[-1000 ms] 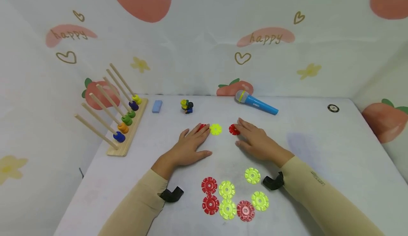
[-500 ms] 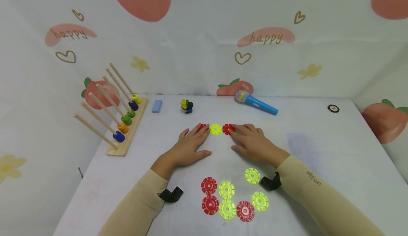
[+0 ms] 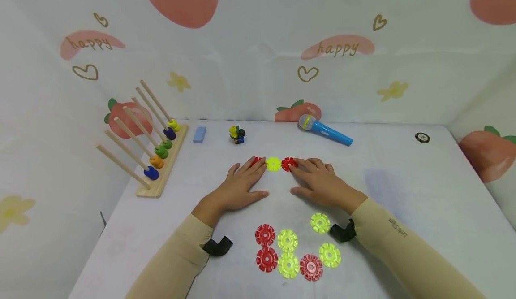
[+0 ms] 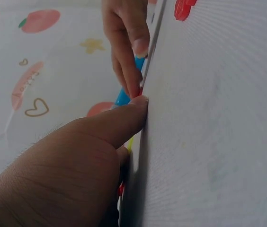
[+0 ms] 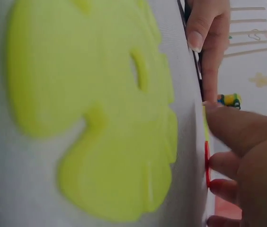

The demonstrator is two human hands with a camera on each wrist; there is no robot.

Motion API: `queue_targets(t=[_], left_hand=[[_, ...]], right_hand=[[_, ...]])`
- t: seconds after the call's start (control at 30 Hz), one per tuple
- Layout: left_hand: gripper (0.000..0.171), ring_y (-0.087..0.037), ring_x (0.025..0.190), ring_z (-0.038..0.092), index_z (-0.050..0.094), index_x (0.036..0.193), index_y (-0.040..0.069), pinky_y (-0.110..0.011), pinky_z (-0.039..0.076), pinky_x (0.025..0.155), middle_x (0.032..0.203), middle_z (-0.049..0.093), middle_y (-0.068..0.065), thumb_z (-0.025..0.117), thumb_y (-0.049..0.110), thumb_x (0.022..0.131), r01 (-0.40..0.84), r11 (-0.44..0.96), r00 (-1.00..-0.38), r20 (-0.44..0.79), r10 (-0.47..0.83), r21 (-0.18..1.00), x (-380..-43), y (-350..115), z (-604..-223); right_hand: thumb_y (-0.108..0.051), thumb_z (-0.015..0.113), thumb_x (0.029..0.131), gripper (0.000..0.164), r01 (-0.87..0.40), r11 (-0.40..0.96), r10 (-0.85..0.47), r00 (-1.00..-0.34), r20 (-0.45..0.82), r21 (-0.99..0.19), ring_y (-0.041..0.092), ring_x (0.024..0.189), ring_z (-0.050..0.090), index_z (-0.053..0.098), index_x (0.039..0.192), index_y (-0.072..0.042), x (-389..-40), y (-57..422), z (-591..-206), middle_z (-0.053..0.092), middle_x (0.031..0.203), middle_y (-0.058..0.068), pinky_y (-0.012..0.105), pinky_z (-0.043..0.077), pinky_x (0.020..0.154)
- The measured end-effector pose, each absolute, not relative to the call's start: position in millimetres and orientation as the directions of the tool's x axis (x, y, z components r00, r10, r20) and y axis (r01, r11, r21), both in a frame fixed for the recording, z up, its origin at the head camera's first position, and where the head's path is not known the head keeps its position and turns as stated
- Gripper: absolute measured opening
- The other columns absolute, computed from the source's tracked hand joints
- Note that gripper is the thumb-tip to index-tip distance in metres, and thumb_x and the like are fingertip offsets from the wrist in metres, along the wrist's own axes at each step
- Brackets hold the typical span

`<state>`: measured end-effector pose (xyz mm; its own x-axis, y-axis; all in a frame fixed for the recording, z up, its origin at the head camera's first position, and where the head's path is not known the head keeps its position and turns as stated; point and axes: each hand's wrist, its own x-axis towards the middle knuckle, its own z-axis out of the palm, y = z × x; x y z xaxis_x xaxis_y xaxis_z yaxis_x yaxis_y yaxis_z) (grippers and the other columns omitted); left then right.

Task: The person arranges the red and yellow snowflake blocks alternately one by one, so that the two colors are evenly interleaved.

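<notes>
In the head view, a yellow-green notched disc (image 3: 273,164) lies flat between two red notched discs in a row. My left hand (image 3: 241,188) rests flat on the table, its fingertips covering most of the left red disc (image 3: 258,160). With spread fingers, my right hand (image 3: 322,182) touches the right red disc (image 3: 288,164), which sits against the yellow-green one. The right wrist view shows those right fingertips on the edge of the red disc (image 5: 207,163). Nearer the body lie more discs, among them a red disc (image 3: 264,235) and a yellow-green disc (image 3: 287,240).
A wooden peg rack (image 3: 171,164) with coloured beads stands at the left. Along the back are a blue block (image 3: 199,134), a small toy figure (image 3: 237,135) and a blue microphone (image 3: 328,132). A black round chip (image 3: 422,137) lies at the far right.
My right hand has slid the right red disc leftward until it meets the yellow-green disc, then stayed there. The left hand has stayed in place.
</notes>
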<state>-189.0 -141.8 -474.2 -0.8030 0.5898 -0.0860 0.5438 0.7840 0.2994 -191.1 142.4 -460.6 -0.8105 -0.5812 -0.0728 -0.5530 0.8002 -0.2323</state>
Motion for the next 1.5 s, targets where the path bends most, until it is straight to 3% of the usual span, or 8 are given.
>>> queue_targets(t=[0.17, 0.3, 0.47, 0.63, 0.87, 1.0, 1.23, 1.5], left_hand=[[0.084, -0.019, 0.144, -0.003, 0.018, 0.154, 0.02, -0.057, 0.002, 0.109, 0.159, 0.007, 0.008, 0.043, 0.067, 0.089, 0.54, 0.783, -0.803, -0.089, 0.589, 0.309, -188.3, -141.5, -473.9], [0.084, -0.018, 0.144, -0.003, 0.017, 0.154, 0.02, -0.056, 0.001, 0.109, 0.159, 0.006, 0.008, 0.042, 0.067, 0.09, 0.544, 0.78, -0.802, -0.083, 0.592, 0.31, -188.4, -140.9, -474.8], [0.083, -0.019, 0.144, -0.003, 0.017, 0.154, 0.02, -0.056, 0.001, 0.109, 0.159, 0.007, 0.007, 0.042, 0.066, 0.09, 0.543, 0.781, -0.804, -0.077, 0.59, 0.309, -188.5, -142.0, -475.1], [0.083, -0.019, 0.144, -0.002, 0.017, 0.154, 0.02, -0.056, 0.001, 0.109, 0.159, 0.006, 0.008, 0.041, 0.067, 0.09, 0.545, 0.782, -0.804, -0.074, 0.59, 0.303, -189.3, -141.8, -474.8], [0.084, -0.019, 0.144, -0.003, 0.019, 0.154, 0.02, -0.056, 0.001, 0.109, 0.159, 0.006, 0.008, 0.042, 0.067, 0.089, 0.54, 0.782, -0.806, -0.078, 0.587, 0.312, -188.7, -141.3, -472.8], [0.084, -0.019, 0.144, -0.003, 0.019, 0.154, 0.02, -0.057, 0.002, 0.109, 0.159, 0.007, 0.009, 0.043, 0.067, 0.089, 0.539, 0.779, -0.805, -0.075, 0.588, 0.32, -188.7, -140.8, -473.3], [0.084, -0.019, 0.144, -0.002, 0.019, 0.154, 0.02, -0.057, 0.002, 0.108, 0.159, 0.008, 0.008, 0.042, 0.067, 0.089, 0.54, 0.778, -0.807, -0.065, 0.587, 0.32, -187.5, -142.2, -477.3], [0.084, -0.018, 0.144, -0.003, 0.017, 0.154, 0.022, -0.057, 0.002, 0.108, 0.159, 0.006, 0.01, 0.041, 0.069, 0.089, 0.55, 0.778, -0.804, -0.06, 0.592, 0.303, -190.2, -142.4, -479.3]], right_hand=[[-0.055, 0.056, 0.091, 0.065, -0.454, 0.722, -0.534, -0.846, -0.002, -0.522, 0.025, 0.132, 0.033, 0.039, 0.147, -0.028, -186.8, 148.1, -449.1, 0.032, 0.149, -0.002, 0.054, 0.034, 0.1], [-0.039, 0.056, 0.096, 0.05, -0.358, 0.494, -0.492, -0.866, 0.084, -0.792, 0.021, 0.118, 0.049, 0.042, 0.143, -0.03, -173.4, 165.9, -434.0, 0.043, 0.141, -0.005, 0.045, 0.045, 0.091], [-0.017, 0.053, 0.099, 0.044, -0.289, 0.244, -0.536, -0.836, 0.12, -0.926, 0.034, 0.111, 0.055, 0.044, 0.142, -0.023, -148.1, 190.1, -432.0, 0.05, 0.136, 0.005, 0.041, 0.049, 0.087], [-0.007, 0.053, 0.097, 0.049, -0.205, 0.188, -0.56, -0.825, 0.067, -0.961, 0.038, 0.11, 0.053, 0.04, 0.144, -0.012, -123.0, 208.9, -449.5, 0.049, 0.135, 0.015, 0.038, 0.049, 0.085], [-0.036, 0.073, 0.085, 0.054, -0.282, 0.486, -0.557, -0.83, -0.044, -0.827, 0.014, 0.112, 0.047, 0.053, 0.134, -0.024, -101.4, 211.5, -468.6, 0.049, 0.128, -0.009, 0.027, 0.042, 0.094], [-0.035, 0.074, 0.084, 0.04, -0.344, 0.564, -0.557, -0.829, -0.038, -0.751, 0.012, 0.109, 0.044, 0.058, 0.12, -0.025, -97.4, 206.9, -466.9, 0.046, 0.119, -0.011, 0.031, 0.042, 0.092], [-0.028, 0.069, 0.09, 0.014, -0.207, 0.505, -0.45, -0.892, -0.051, -0.838, 0.016, 0.072, 0.054, 0.061, 0.1, -0.024, -104.9, 205.0, -464.5, 0.059, 0.083, -0.003, 0.027, 0.047, 0.062], [-0.02, 0.066, 0.092, 0.02, -0.084, 0.382, -0.267, -0.963, -0.023, -0.921, 0.024, 0.073, 0.062, 0.06, 0.109, -0.011, -144.1, 208.8, -461.3, 0.057, 0.091, 0.012, 0.033, 0.054, 0.063]])
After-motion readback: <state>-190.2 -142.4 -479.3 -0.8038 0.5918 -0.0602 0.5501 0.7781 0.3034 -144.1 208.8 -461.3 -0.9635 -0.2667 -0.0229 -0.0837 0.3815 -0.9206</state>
